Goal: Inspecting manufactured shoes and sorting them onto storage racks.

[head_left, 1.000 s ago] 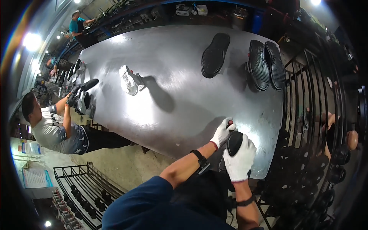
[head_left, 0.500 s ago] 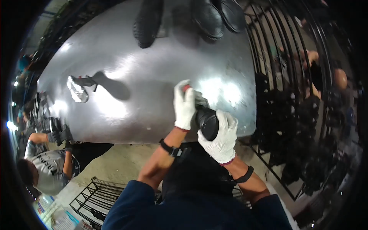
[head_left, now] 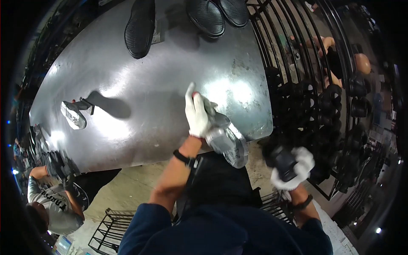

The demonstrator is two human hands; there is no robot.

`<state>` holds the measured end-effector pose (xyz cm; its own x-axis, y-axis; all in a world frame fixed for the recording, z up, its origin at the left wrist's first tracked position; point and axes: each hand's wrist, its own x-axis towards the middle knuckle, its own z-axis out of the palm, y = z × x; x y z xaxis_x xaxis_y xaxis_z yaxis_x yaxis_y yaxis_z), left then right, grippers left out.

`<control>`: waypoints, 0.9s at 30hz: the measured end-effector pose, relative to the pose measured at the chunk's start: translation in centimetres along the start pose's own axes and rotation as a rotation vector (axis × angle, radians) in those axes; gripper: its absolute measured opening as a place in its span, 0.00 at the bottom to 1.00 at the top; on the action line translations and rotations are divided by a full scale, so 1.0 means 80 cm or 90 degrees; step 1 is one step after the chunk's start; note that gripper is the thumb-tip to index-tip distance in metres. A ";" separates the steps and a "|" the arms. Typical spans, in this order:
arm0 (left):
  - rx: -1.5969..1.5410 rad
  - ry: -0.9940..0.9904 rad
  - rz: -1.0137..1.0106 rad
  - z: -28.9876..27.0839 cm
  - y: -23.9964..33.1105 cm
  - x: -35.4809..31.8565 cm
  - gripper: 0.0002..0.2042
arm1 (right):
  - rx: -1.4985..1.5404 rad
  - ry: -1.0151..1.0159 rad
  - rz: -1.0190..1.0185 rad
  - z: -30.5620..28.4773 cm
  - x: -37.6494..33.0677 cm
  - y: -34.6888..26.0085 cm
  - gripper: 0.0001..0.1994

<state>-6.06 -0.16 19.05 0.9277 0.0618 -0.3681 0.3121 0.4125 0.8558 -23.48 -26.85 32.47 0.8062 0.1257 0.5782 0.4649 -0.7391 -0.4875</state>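
My left hand, in a white knit glove, is at the table's near edge. It is closed around a red-tipped handle, with one finger pointing away from me. Beside it a shiny silver shoe last, bare and blurred, sticks out over the edge. Out to the right, beyond the table, my gloved right hand grips a black shoe, smeared by motion. A second silver shoe last stands on its bracket at the table's left.
Black shoes lie soles up on the far side of the metal table. A black rack loaded with shoes stands to the right. Another rack is low at the left, near a co-worker in grey.
The black shoe has come off the silver last and moved right and toward me in my right hand. My left hand has stayed by the last. The view has shifted slightly.
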 end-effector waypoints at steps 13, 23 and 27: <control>0.039 -0.041 0.056 -0.061 -0.101 0.013 0.16 | 0.178 -0.131 0.495 0.175 -0.061 -0.045 0.24; -0.499 0.186 -0.083 -0.074 0.034 0.017 0.16 | 0.221 -0.350 0.200 0.340 0.175 0.013 0.23; -0.450 0.339 0.052 -0.231 0.142 0.089 0.20 | 0.542 -0.170 0.540 0.481 0.273 0.043 0.35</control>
<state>0.31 21.77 19.42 0.6678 0.4579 -0.5869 -0.1138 0.8419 0.5275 9.82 -1.18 18.30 0.9722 0.0212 -0.2333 -0.2333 0.0019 -0.9724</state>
